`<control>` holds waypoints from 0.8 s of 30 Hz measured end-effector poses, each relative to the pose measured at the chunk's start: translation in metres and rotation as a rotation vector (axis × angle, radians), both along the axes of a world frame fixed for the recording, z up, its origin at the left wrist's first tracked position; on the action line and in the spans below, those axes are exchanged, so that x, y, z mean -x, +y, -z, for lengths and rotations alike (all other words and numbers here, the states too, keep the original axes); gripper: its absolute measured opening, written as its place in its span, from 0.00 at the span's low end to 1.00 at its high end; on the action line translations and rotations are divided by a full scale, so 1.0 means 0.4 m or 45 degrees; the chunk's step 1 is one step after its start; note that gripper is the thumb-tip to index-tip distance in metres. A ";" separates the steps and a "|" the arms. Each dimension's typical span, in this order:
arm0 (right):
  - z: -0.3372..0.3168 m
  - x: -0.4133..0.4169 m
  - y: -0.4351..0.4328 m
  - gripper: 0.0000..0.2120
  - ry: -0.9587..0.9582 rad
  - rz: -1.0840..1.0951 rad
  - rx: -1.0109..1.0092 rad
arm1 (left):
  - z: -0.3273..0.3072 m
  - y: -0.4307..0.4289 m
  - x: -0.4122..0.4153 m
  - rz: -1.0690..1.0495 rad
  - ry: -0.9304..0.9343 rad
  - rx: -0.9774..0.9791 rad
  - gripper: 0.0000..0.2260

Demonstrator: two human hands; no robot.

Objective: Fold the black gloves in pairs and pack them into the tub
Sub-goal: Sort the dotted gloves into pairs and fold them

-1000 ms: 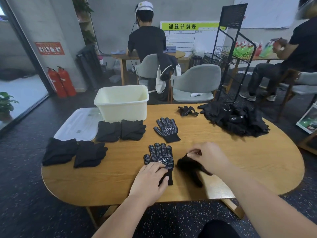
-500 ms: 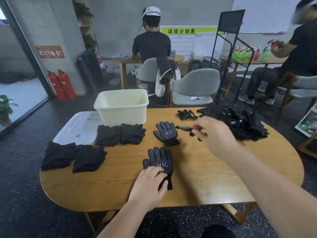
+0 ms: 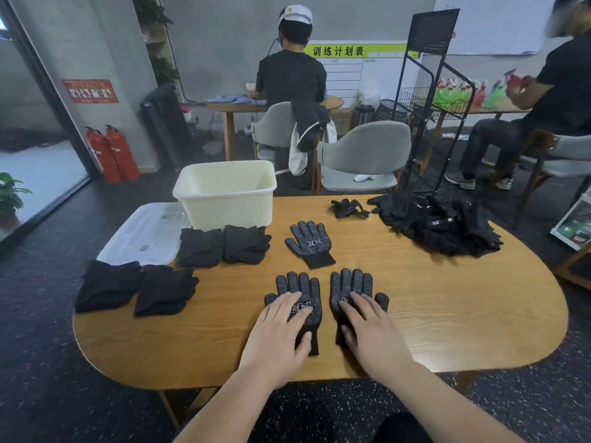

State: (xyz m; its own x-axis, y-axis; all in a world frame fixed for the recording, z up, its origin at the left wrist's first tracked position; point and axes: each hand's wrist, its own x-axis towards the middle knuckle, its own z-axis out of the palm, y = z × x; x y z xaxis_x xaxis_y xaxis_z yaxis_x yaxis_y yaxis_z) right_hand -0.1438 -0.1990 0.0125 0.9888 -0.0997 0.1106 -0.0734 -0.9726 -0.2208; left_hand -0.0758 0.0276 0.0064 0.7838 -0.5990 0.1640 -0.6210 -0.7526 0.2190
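At the left end of the table [image 3: 447, 314], four folded pairs [image 3: 164, 289] lie in two rows, none packed yet. Nearer the middle, the left hand [image 3: 281, 330] rests flat, fingers straight, on a dotted glove [image 3: 297, 282]. Just beside it the right hand [image 3: 371, 330] lies flat in the same way on the matching glove [image 3: 350, 281]. Neither hand grips anything, and a strip of wood shows between the two gloves. A spare glove [image 3: 308, 243] lies beyond them, and a loose pile [image 3: 438, 225] sits at the right.

The likely slip is in the stacking. The rubber dots may drag on the knit, so one glove could land crooked on the other and fold lopsided. The outermost folded pair sits close to the table's edge, where a passing forearm could sweep it off.

As for containers, a clear lid [image 3: 144, 233] lies flat at the left with nothing on it. The cream tub [image 3: 224, 193] stands upright just right of it, and no glove shows in the visible part of its inside.
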 end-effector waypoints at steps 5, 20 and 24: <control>-0.034 -0.051 0.011 0.28 0.068 0.109 0.049 | 0.001 -0.010 -0.020 0.042 0.105 -0.211 0.27; 0.029 -0.147 -0.005 0.35 0.242 0.188 0.106 | -0.006 -0.022 -0.032 0.057 0.113 -0.387 0.29; 0.023 -0.153 -0.025 0.38 0.279 0.121 0.116 | -0.017 -0.030 -0.041 0.067 0.148 -0.458 0.30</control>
State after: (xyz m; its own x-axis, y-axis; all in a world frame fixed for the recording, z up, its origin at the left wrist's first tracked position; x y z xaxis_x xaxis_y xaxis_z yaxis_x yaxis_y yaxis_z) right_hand -0.0825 -0.2091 0.0033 0.9769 -0.1927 -0.0925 -0.2018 -0.9741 -0.1017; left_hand -0.0596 0.0155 0.0130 0.7513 -0.6421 -0.1523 -0.6474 -0.7619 0.0183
